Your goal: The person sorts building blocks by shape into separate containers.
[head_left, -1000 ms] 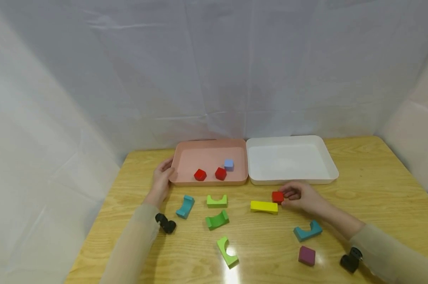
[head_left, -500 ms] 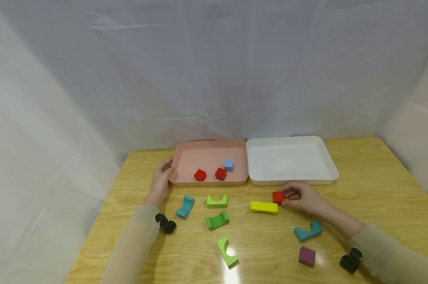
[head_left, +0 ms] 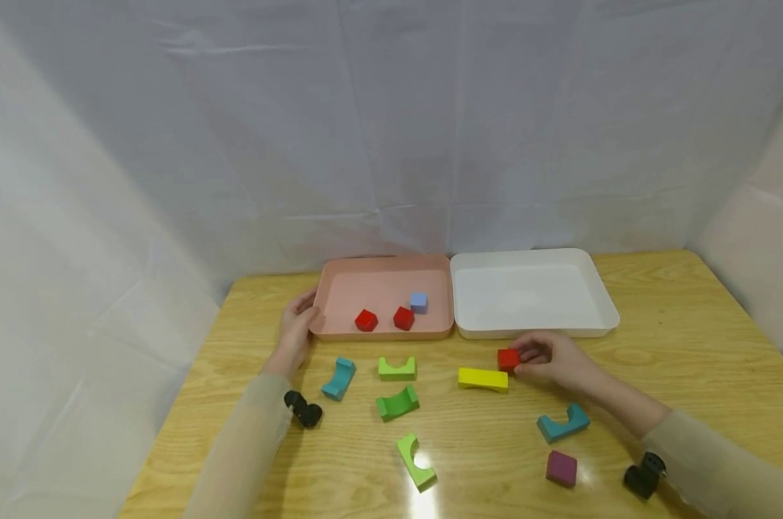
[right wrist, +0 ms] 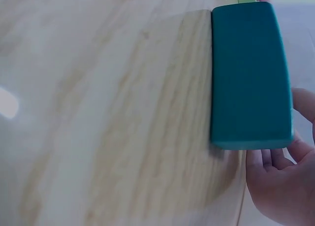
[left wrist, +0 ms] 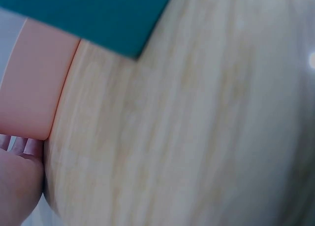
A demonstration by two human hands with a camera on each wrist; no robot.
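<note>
Nothing has visibly moved since the earlier frames: both hands and every block sit where they were.

Places are given relative to the pink tray [head_left: 339, 285], working from the near edge of the bench [head_left: 677, 339] outward. Nearest the viewer, well in front of the tray, lie a purple block [head_left: 562, 468], a green arch [head_left: 417, 460] and a teal arch [head_left: 563, 422]. Closer to the tray sit two more green arches and another teal arch [head_left: 339, 378].

Front-right of the tray, the right hand [head_left: 554, 360] pinches a red cube [head_left: 508, 360] between thumb and curled fingers; its grip is closed on the cube, which rests on the bench touching a yellow block [head_left: 483, 378]. To do this step well, a straight lift seems wise, so the yellow block is not nudged.

At the tray's left rim, the left hand [head_left: 297, 328] holds the edge with its thumb over the lip.

Inside the tray are two red cubes and a pale blue cube [head_left: 419, 301]. A white tray [head_left: 599, 295] sits touching its right side.
</note>
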